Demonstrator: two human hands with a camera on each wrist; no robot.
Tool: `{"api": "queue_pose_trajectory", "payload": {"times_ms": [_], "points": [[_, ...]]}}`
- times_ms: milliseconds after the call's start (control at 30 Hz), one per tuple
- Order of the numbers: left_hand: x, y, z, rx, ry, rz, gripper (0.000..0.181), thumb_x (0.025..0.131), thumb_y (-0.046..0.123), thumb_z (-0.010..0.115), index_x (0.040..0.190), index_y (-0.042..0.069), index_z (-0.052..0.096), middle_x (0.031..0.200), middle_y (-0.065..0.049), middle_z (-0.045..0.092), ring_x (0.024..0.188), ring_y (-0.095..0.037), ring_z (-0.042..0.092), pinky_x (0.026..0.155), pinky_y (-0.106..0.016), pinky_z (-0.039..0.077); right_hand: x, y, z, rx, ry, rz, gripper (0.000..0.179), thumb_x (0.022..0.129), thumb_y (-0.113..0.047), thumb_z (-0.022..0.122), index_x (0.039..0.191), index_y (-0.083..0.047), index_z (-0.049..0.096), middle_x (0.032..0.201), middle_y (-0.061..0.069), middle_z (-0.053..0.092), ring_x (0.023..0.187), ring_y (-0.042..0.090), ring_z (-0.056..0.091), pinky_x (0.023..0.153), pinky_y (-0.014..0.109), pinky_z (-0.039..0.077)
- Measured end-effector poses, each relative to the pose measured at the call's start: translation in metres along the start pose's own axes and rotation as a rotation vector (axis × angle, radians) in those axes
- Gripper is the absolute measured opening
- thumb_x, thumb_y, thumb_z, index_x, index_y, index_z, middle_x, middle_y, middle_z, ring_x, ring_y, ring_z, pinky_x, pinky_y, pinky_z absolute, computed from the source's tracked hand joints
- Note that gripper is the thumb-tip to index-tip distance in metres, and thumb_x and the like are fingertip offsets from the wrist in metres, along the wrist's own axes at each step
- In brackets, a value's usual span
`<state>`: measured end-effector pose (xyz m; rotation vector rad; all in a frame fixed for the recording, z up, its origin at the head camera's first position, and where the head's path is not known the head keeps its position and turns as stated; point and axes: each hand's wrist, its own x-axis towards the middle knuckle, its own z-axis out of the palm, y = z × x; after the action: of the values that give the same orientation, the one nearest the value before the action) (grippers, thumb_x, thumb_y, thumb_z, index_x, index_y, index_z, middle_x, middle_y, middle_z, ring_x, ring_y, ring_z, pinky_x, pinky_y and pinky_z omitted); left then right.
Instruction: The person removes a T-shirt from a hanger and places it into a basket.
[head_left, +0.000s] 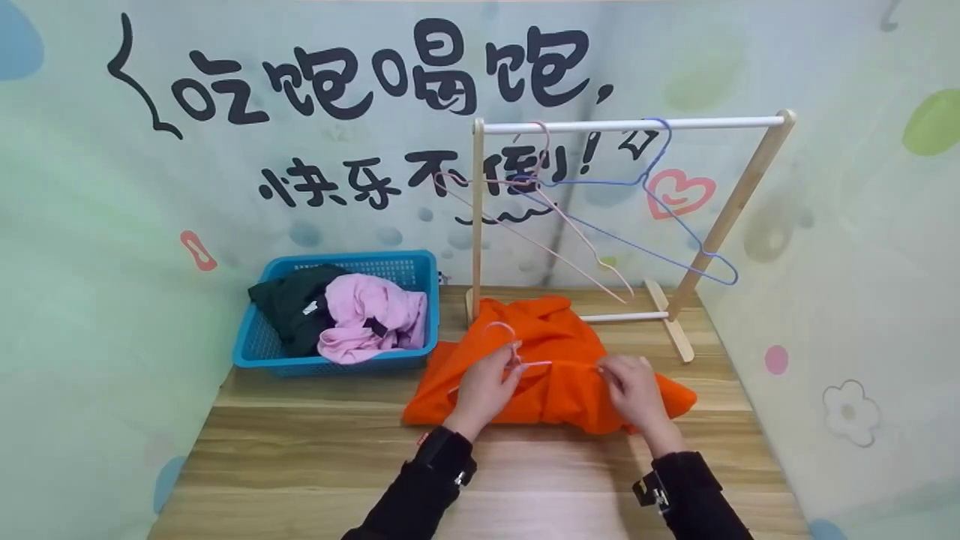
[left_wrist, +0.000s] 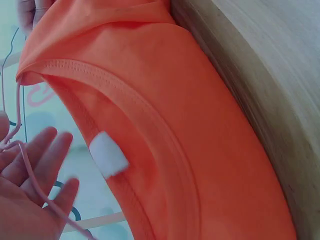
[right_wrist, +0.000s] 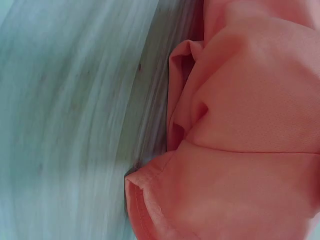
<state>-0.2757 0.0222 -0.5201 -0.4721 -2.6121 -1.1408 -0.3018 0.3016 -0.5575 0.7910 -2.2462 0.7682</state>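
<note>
An orange T-shirt (head_left: pixel 541 319) lies bunched on the wooden table, with its neckline and a white label (left_wrist: pixel 108 154) showing in the left wrist view. My left hand (head_left: pixel 484 386) pinches a pink clothes hanger (left_wrist: pixel 31 172) just below its hook. One arm of that hanger passes inside the shirt's neckline, where the cloth hides its end. On the other side, my right hand (head_left: pixel 636 390) pinches the edge of the neckline. Only the sleeve and body of the shirt (right_wrist: pixel 240 190) appear in the right wrist view; the hand is out of sight there.
Behind the shirt stands a wooden rack with a white rail (head_left: pixel 600 126). A pink hanger (head_left: pixel 592 236) and a blue hanger (head_left: pixel 679 217) hang from it. To the left is a blue basket (head_left: pixel 262 352) holding a dark green garment (head_left: pixel 296 300) and a pink garment (head_left: pixel 375 304).
</note>
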Motion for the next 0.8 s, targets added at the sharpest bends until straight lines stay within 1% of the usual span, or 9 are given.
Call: {"api": "queue_pose_trajectory", "payload": {"times_ms": [100,200,333,400,467,567,633,700,800], "points": [[-0.001,0.002,-0.001,-0.031,0.051,-0.018,0.020,0.095,0.025,0.069,0.110,0.013,0.069,0.085,0.003,0.069,0.076,-0.015,0.064,0.075,-0.028,0.055,0.000,-0.002,0.001,0.020,0.018,-0.021,0.020,0.078,0.006,0.076,0.093,-0.006,0.072,0.084,0.006,0.070,0.077,0.029,0.062,0.070,0.043,0.043],[-0.002,0.002,-0.003,-0.035,0.088,-0.004,0.011,0.094,0.023,0.070,0.099,0.014,0.068,0.075,0.005,0.065,0.065,-0.013,0.060,0.065,-0.026,0.053,0.001,-0.002,0.000,0.042,0.044,-0.030,0.020,0.079,0.006,0.075,0.096,-0.006,0.074,0.085,0.006,0.071,0.078,0.029,0.062,0.072,0.042,0.043],[-0.004,0.001,-0.009,0.002,0.141,0.034,0.008,0.093,0.020,0.070,0.095,0.013,0.066,0.072,0.004,0.064,0.063,-0.014,0.060,0.061,-0.029,0.052,0.002,0.003,-0.007,0.039,0.140,0.015,0.018,0.079,0.011,0.072,0.092,-0.002,0.074,0.080,0.010,0.069,0.073,0.031,0.061,0.072,0.042,0.041],[-0.004,0.000,-0.014,0.030,0.172,0.051,0.008,0.093,0.020,0.070,0.093,0.013,0.066,0.073,0.002,0.064,0.065,-0.017,0.063,0.062,-0.032,0.053,0.002,0.007,-0.013,0.023,0.195,0.049,0.018,0.078,0.015,0.071,0.089,0.001,0.073,0.077,0.012,0.068,0.071,0.032,0.060,0.072,0.043,0.041],[-0.004,-0.002,-0.020,0.044,0.194,0.067,0.008,0.094,0.019,0.069,0.092,0.012,0.065,0.074,0.001,0.066,0.069,-0.020,0.065,0.064,-0.034,0.054,0.002,0.011,-0.019,0.001,0.229,0.080,0.018,0.076,0.017,0.070,0.087,0.003,0.071,0.076,0.014,0.067,0.070,0.035,0.059,0.072,0.045,0.041],[-0.003,-0.004,-0.028,0.053,0.213,0.084,0.008,0.094,0.017,0.068,0.092,0.010,0.066,0.079,-0.002,0.069,0.074,-0.022,0.067,0.069,-0.036,0.054,0.002,0.016,-0.029,-0.011,0.238,0.144,0.016,0.079,0.017,0.069,0.088,0.005,0.071,0.080,0.017,0.068,0.075,0.038,0.061,0.075,0.046,0.043],[-0.002,-0.006,-0.033,0.048,0.217,0.086,0.008,0.095,0.016,0.067,0.092,0.008,0.067,0.081,-0.003,0.070,0.077,-0.023,0.067,0.071,-0.036,0.054,0.002,0.019,-0.034,-0.009,0.242,0.208,0.013,0.082,0.016,0.067,0.089,0.005,0.071,0.082,0.019,0.069,0.078,0.038,0.062,0.077,0.046,0.044],[-0.002,-0.007,-0.037,0.046,0.226,0.093,0.007,0.095,0.014,0.066,0.092,0.007,0.067,0.082,-0.003,0.069,0.078,-0.023,0.066,0.073,-0.036,0.053,0.001,0.021,-0.039,-0.004,0.247,0.291,0.010,0.086,0.013,0.065,0.091,0.006,0.070,0.086,0.020,0.069,0.082,0.038,0.063,0.079,0.040,0.045],[-0.004,-0.011,-0.045,0.032,0.241,0.094,0.007,0.096,0.011,0.065,0.092,0.005,0.067,0.083,-0.004,0.068,0.080,-0.022,0.065,0.076,-0.037,0.053,-0.002,0.024,-0.043,-0.008,0.281,0.430,0.008,0.090,0.010,0.063,0.094,0.008,0.070,0.090,0.022,0.069,0.086,0.039,0.064,0.081,0.035,0.045]]}}
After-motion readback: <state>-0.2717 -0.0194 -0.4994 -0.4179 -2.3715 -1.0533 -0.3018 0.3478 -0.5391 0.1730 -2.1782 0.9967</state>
